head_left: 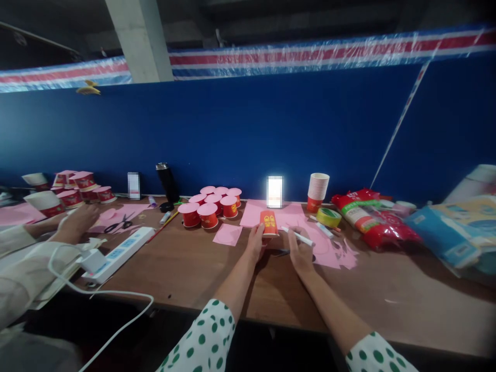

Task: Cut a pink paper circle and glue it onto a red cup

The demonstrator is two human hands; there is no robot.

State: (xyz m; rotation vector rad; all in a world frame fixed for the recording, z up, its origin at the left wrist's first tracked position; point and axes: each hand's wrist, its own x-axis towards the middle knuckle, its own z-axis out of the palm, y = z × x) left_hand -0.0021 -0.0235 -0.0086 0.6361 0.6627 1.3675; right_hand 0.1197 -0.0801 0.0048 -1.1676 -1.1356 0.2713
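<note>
A red paper cup [268, 223] with gold print is gripped by my left hand [256, 243] above the table's middle. My right hand [300, 252] holds a white marker [303, 237], its tip pointing left toward the cup. Pink paper sheets [251, 213] lie behind the cup, and a pink sheet with cut scraps [329, 253] spreads right of my right hand. Left of the cup lies a small pink square [228, 234]. Several red cups topped with pink paper discs [208, 213] stand grouped farther left. A dark object, partly hidden, lies beneath my right hand.
Right are stacked paper cups [318, 188], yellow-green tape [328, 217], a red plastic pack [368, 217] and a blue pack [445, 232]. Left stand a black flask [166, 183] and a power strip [124, 253] with a trailing white cable. A co-worker's hands [79, 221] work at far left near scissors [120, 223].
</note>
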